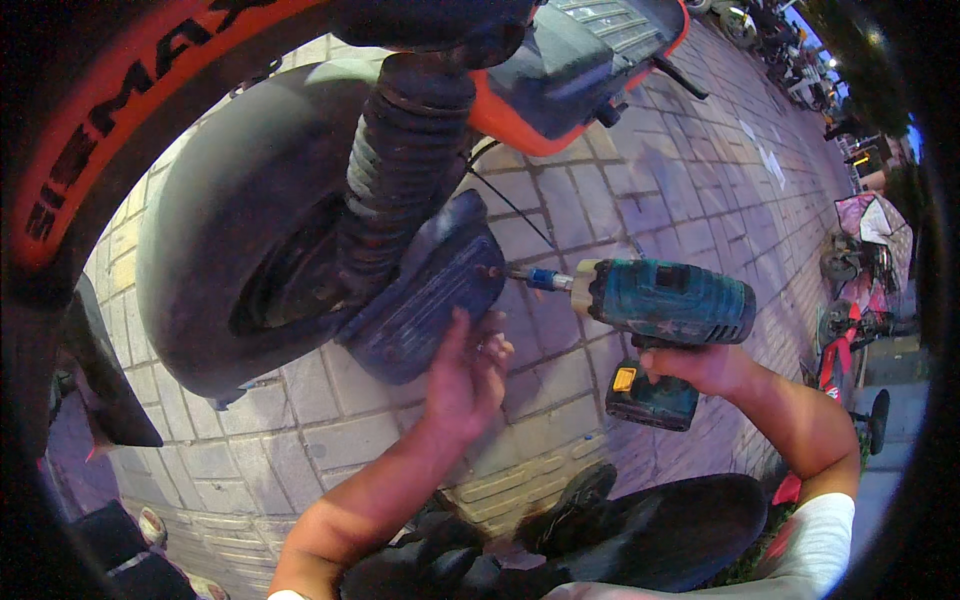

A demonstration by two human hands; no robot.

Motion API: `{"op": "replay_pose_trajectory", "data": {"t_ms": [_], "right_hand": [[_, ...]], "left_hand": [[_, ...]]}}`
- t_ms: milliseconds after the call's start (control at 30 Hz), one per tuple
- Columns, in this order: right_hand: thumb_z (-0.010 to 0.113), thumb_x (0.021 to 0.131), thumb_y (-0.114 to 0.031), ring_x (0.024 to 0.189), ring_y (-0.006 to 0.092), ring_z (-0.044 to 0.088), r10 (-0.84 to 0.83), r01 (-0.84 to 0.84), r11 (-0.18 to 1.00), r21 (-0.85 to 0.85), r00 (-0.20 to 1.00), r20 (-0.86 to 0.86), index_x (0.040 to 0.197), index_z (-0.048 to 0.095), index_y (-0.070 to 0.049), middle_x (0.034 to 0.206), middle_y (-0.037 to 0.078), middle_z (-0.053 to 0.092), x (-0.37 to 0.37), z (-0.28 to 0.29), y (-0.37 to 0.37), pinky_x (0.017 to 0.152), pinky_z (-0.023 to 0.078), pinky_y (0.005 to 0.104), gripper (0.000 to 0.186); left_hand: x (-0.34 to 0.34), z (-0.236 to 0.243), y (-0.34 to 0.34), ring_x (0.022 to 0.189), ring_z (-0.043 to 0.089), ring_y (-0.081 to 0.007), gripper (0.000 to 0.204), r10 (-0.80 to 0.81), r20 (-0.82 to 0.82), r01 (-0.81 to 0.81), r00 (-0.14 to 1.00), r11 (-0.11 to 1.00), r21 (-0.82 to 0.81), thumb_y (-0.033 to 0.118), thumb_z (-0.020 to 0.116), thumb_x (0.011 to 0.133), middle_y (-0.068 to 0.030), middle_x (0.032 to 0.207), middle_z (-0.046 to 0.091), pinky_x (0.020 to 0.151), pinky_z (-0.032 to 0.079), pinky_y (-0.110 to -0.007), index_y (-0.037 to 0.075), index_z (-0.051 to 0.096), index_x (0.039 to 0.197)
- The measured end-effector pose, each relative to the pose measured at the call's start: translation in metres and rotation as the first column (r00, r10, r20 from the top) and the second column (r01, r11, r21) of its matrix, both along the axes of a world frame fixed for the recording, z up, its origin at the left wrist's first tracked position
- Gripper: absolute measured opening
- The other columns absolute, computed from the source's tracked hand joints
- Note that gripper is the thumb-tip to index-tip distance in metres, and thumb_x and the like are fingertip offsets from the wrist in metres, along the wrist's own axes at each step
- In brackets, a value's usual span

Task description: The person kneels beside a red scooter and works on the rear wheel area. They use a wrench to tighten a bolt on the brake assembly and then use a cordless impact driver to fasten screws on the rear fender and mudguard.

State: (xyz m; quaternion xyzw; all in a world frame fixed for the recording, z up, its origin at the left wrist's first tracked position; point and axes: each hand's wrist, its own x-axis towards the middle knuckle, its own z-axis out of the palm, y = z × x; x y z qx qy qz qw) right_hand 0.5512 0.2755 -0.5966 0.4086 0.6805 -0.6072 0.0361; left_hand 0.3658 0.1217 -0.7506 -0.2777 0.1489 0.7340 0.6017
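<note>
My right hand [700, 370] is wrapped round the grip of a dark teal cordless drill [670, 300]. Its blue-collared bit [540, 278] points left, with the tip at or very near the right edge of a dark plastic cover [425, 300]. My left hand [470, 375] is at the lower right edge of that cover, thumb against its face and the other fingers curled beside the edge. The cover sits beside the front wheel [240, 230] of a scooter, below a ribbed black fork boot [405, 160]. Whatever the bit meets is too small to make out.
An orange body panel [130, 110] arches over the wheel, and a grey footboard [590, 60] lies behind. A thin black cable [515, 210] hangs near the cover. Paving bricks [660, 200] spread around. Parked two-wheelers [850, 330] stand at right; another person's feet [150, 528] show lower left.
</note>
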Motion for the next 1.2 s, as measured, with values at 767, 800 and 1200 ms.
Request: {"op": "replay_pose_trajectory", "data": {"t_ms": [767,800,1200], "right_hand": [[0.066,0.078,-0.007,0.067,0.0117,0.057,-0.019,0.020,0.999,-0.031,0.999,0.043,0.096,0.059,-0.004,0.077,0.003,0.059,-0.001,0.000,0.003,0.063,0.047,0.0275,0.020],[0.066,0.078,-0.007,0.067,0.0117,0.057,-0.021,0.022,0.999,-0.028,0.999,0.038,0.096,0.059,-0.004,0.077,0.003,0.059,-0.002,0.000,0.002,0.063,0.047,0.0275,0.019],[0.065,0.078,-0.006,0.069,0.0106,0.057,0.005,-0.009,0.999,0.045,0.996,0.091,0.099,0.059,-0.004,0.078,0.002,0.060,0.002,0.002,0.000,0.063,0.047,0.0265,0.022]], "left_hand": [[-0.003,0.004,-0.003,0.067,0.050,-0.0136,0.027,0.061,-0.137,-0.051,0.989,0.996,0.074,0.030,0.056,0.089,-0.0047,0.090,0.060,0.065,0.041,-0.029,0.011,0.055,0.108],[-0.003,0.003,-0.004,0.067,0.050,-0.0135,0.027,0.060,-0.118,-0.049,0.991,0.995,0.091,0.031,0.056,0.089,-0.0044,0.090,0.060,0.065,0.041,-0.029,0.011,0.055,0.108],[0.004,0.016,-0.012,0.067,0.055,-0.0173,0.032,-0.009,-0.182,0.007,0.983,1.000,-0.009,0.034,0.058,0.088,-0.0078,0.087,0.061,0.064,0.045,-0.029,0.007,0.054,0.105]]}}
